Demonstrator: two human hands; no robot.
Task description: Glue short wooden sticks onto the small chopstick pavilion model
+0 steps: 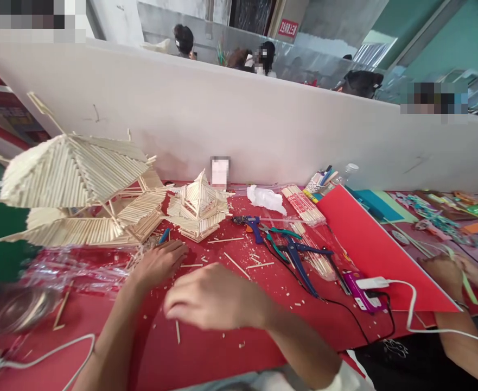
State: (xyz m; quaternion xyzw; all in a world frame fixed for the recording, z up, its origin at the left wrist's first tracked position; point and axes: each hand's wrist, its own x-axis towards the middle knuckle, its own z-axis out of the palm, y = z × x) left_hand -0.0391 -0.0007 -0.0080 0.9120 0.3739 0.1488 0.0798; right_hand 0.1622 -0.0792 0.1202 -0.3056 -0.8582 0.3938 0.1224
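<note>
My left hand (pixel 159 263) lies on the red table (pixel 222 347) with its fingers stretched toward a pile of loose sticks beside a large stick-built pagoda roof (pixel 71 184). It holds nothing that I can see. My right hand (pixel 210 298) hovers low over the table in front of it, fingers curled loosely inward; it is blurred and whatever is in it is hidden. A smaller stick pagoda (pixel 198 209) stands just beyond both hands. Short stick pieces and crumbs litter the table around them.
A blue glue gun (pixel 253 225), green-handled pliers (pixel 279 239) and blue cutters (pixel 299 260) lie to the right, with bundled sticks (pixel 304 206), a purple device (pixel 361 290) and white cables. Another person's hand (pixel 446 269) works at far right. A white partition (pixel 263 119) backs the table.
</note>
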